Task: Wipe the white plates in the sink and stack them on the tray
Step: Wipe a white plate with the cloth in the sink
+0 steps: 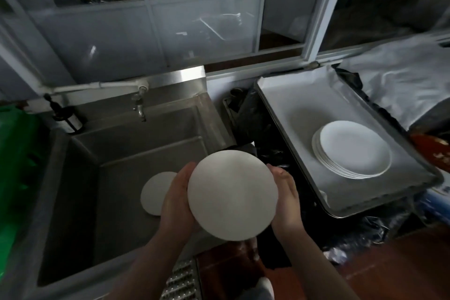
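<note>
My left hand (176, 198) covers part of the plate in the sink (155, 192). Can't see my fingers behind the held plate (232, 195) tbh.

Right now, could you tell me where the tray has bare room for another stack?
The tray is bare behind the plate stack, toward the window, and in its near-left corner. Its right side is crowded by the stack. Both hands hold the plate.

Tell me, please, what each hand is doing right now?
Left hand: grips the left edge of the white plate.
Right hand: cups the same plate's right edge, fingers only lightly curved.
</note>
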`<state>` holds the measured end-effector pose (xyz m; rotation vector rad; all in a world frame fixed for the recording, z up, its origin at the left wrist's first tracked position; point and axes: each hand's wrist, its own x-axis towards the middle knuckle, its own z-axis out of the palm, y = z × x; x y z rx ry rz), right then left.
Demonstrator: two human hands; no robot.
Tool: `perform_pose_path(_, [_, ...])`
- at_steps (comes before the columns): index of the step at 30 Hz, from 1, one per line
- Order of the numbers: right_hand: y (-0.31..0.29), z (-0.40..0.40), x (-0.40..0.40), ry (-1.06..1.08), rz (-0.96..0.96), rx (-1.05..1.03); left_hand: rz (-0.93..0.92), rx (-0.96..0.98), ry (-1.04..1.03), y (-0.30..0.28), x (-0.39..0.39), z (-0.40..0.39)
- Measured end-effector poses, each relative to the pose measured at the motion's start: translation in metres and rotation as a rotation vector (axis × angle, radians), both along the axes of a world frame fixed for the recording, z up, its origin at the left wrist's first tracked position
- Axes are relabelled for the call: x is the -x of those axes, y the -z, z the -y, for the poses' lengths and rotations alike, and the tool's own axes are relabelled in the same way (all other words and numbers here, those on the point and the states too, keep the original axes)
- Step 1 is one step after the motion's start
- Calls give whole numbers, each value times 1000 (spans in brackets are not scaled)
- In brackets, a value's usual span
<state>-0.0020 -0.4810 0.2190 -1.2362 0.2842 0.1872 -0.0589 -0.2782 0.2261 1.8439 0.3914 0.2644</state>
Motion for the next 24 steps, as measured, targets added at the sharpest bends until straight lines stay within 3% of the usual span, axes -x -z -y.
perform_pose_path(2, [6,19,-3,24,16,47,-18,-19,16,-2,-4,13])
perform_pose_path(5, [14,43,-11,54,22,98,53,-333,117,-18,-14,46])
perform_pose_path(9, [15,80,-27,169,-17,56,83,-111,106,-7,-40,88])
perform_pose_path(12, [16,113,-47,191,-8,57,87,-291,92,14,-65,114])
perform_pose_path(17, [12,175,-89,200,16,110,27,79,133,26,-107,176])
perform_pose_path(21, [11,215,-121,191,43,180,-42,-70,143,27,-151,219])
perform_pose_path(24, [17,243,-144,178,70,247,6,-48,173,26,-177,249])
